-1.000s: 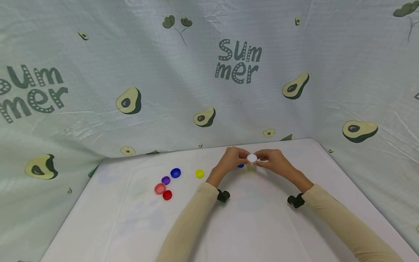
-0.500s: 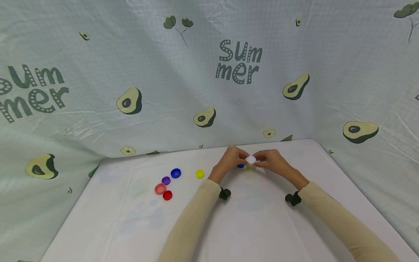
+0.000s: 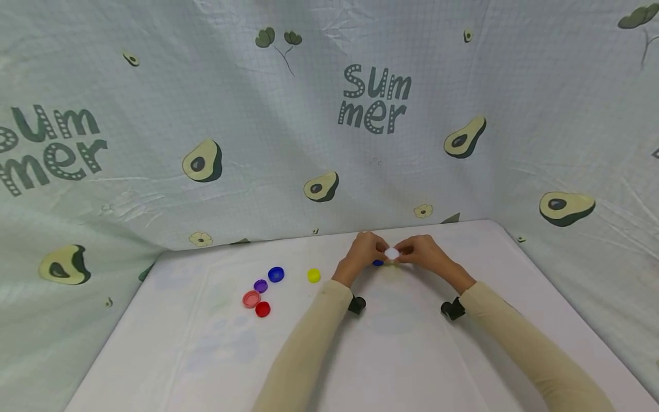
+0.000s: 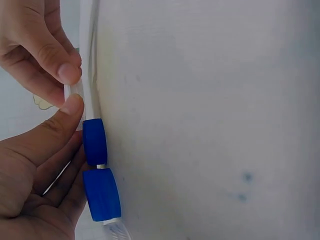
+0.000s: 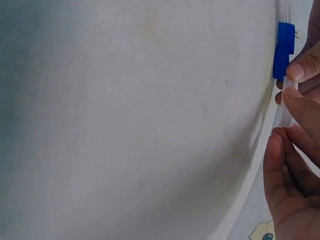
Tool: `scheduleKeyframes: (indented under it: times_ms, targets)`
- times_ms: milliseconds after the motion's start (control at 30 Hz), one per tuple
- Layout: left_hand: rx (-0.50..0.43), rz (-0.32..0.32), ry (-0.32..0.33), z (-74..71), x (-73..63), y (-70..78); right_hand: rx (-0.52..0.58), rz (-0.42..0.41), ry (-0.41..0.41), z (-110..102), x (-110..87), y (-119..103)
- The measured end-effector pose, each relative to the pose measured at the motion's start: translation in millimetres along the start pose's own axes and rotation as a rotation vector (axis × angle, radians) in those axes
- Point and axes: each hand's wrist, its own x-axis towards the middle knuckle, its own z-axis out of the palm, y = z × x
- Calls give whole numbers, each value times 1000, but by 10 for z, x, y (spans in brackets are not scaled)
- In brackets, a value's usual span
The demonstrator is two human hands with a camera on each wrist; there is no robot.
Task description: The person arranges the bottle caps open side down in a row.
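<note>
Between both hands is a small round white piece (image 3: 392,253), held near the back of the table. From the side in the right wrist view it is a short translucent cylinder (image 5: 287,107). My left hand (image 3: 363,252) pinches it on the left side, my right hand (image 3: 425,253) on the right. Beside the left fingers in the left wrist view stand a blue cap (image 4: 95,141) and a second blue cap (image 4: 102,195), with clear ridged plastic below the latter. In the head view, only part of a blue piece (image 3: 378,262) shows by the left fingers.
To the left on the white table (image 3: 206,366) lie a yellow cap (image 3: 314,275), a blue cap (image 3: 276,274), a purple cap (image 3: 260,285), a light red lid (image 3: 251,298) and a red cap (image 3: 263,309). A printed curtain (image 3: 247,126) hangs behind the table.
Both hands have shifted slightly left and down with the white piece between them. The right forearm has swung a little inward. The loose caps have stayed in place.
</note>
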Motion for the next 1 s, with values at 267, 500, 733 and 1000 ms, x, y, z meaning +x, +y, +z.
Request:
scheduleKeyframes:
  times_ms: [267,500,733,1000]
  targets:
    - [-34,-69,-18,-10,-14,40,47,52,-57,5,47,22]
    - [-40,-93,-1,6,-12,94,92,90,-100,-24,66,63]
    - [-72,-185,15,37,6,133,215,210,-121,-8,109,159]
    - [-93,-217,-1,18,13,106,273,225,-133,-6,122,164]
